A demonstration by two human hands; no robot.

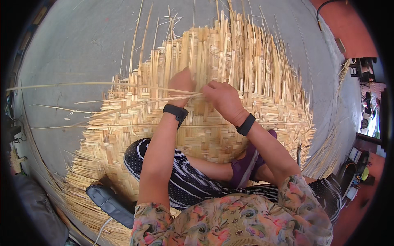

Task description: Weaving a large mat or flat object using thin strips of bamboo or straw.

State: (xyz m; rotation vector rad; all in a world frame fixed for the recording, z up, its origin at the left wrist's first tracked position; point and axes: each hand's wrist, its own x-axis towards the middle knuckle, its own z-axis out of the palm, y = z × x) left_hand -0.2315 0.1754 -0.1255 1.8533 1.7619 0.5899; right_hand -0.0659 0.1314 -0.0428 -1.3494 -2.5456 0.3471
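the person sits on a large woven mat (230, 78) of pale flat strips, spread over a grey floor (82, 41). both hands work at the middle of the mat, close together.

left hand (180, 82): fingers curled down onto the weave, knuckles up, closed about the near ends of long loose strips (102, 84) that run away from the fingertips to the left, out over the mat's edge and the floor. how many strips it grips cannot be told. a black wristband (175, 112) sits just behind the hand.

right hand (221, 98): just right of the left hand, nearly touching it. its fingers are bent narrow, tips pinched at the end of a strip where it meets the left hand's fingers. a second black wristband (246, 124) sits on this wrist.

beyond the fingertips the mat's unwoven strip ends stand up in a ragged fringe. below the wrists lie the person's folded legs in striped and dotted trousers (193, 180), with a purple shoe (246, 162) under the right forearm. a dark cushion (111, 203) lies on the mat, below and left of the left elbow.
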